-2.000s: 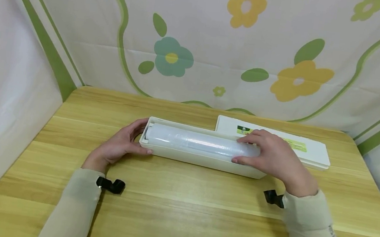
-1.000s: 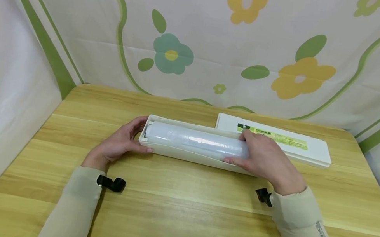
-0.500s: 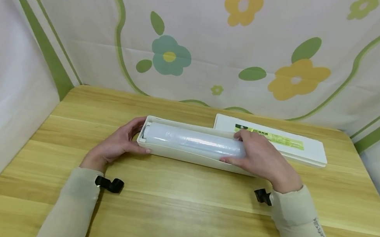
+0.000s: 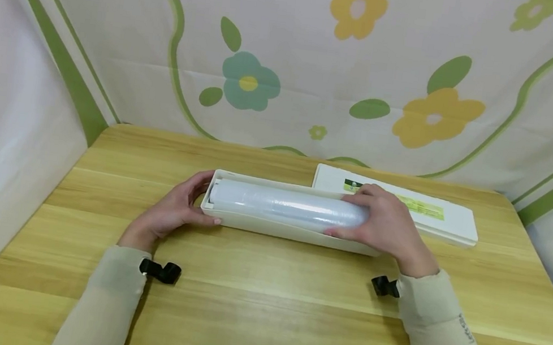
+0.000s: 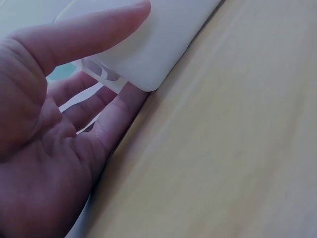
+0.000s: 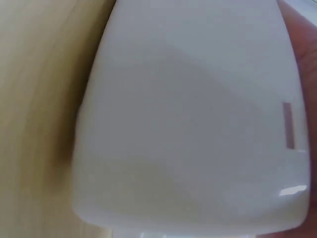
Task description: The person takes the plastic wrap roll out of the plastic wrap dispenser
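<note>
An open white box holds a shiny clear roll of cling film in the head view. My left hand grips the box's left end, thumb along the front wall and fingers behind. The left wrist view shows that thumb on the box wall, with fingers around the end. Over the roll's right end, my right hand grips the roll between thumb in front and fingers at the back; its fingertips are partly hidden. The box's outer wall fills most of the right wrist view.
A white lid with a green and yellow label lies behind the box at right, partly covered by my right hand. Bare wooden table lies in front. A flower-printed cloth hangs beyond the back edge.
My right hand slides left along the roll from two seconds ago, then shifts slightly back right. My left hand keeps its hold on the box. The box stays nearly in place.
</note>
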